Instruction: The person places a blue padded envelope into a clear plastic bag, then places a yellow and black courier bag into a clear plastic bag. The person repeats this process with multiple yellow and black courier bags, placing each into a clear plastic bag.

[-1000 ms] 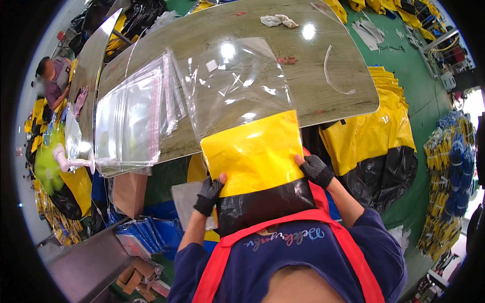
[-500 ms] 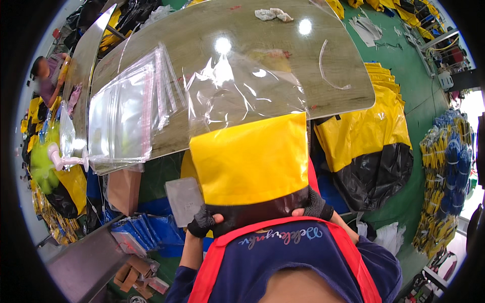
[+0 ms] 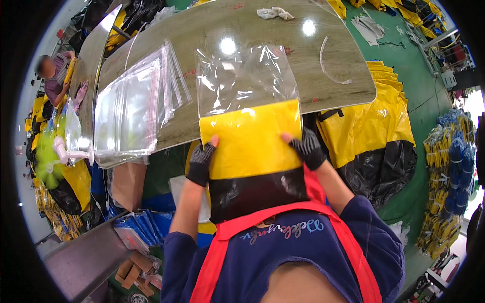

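Note:
A folded yellow-and-black vinyl bag [image 3: 252, 144] lies in front of my body, its yellow part away from me and its black part near the apron. A clear plastic bag [image 3: 245, 83] reaches beyond its far edge onto the table. How far down the clear film covers the vinyl, I cannot tell. My left hand [image 3: 202, 160], in a dark fingerless glove, grips the left edge with its thumb on the yellow face. On the opposite edge my right hand [image 3: 310, 149], gloved alike, holds on the same way. The other fingers of both hands are mostly hidden behind.
A stack of clear plastic bags [image 3: 129, 111] lies on the table [image 3: 283, 30] to the left. More yellow-and-black bags [image 3: 374, 136] are piled at the right. Bundled straps [image 3: 449, 171] stand farther right. A pink fan [image 3: 60, 150] is at the left; another person [image 3: 54, 78] is beyond it.
Both hands have moved from the near black corners up to the sides of the yellow part. The vinyl bag has shifted slightly away from me, showing more of its black part.

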A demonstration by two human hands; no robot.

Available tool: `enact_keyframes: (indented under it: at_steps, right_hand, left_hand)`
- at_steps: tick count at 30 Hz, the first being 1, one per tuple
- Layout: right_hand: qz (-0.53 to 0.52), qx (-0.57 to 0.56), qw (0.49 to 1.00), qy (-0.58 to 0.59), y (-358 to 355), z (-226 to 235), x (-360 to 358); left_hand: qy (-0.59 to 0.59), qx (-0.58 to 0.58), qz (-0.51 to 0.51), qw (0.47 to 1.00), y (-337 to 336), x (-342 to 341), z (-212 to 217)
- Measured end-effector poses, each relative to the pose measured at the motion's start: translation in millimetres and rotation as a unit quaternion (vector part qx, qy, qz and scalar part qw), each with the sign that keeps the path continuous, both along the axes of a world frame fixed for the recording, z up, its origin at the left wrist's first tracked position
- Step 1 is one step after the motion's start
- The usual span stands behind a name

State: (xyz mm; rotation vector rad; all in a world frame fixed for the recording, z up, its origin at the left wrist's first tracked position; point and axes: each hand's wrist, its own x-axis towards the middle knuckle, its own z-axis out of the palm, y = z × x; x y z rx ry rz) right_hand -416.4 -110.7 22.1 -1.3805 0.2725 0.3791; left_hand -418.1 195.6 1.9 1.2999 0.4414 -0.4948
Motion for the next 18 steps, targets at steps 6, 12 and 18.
enact_keyframes:
  at_steps: [6, 12, 18]
  right_hand:
    - [0.172, 0.04, 0.982, 0.065, -24, -9, -89]
    - [0.039, -0.046, 0.997, 0.04, -21, 4, -18]
    - [0.034, 0.052, 0.996, 0.062, -12, -5, -62]
  left_hand:
    - [-0.102, 0.074, 0.0, 0.992, 0, -96, 1]
    - [-0.127, 0.159, -0.088, 0.975, 15, -63, -18]
    - [-0.172, 0.135, -0.013, 0.976, -16, -14, 18]
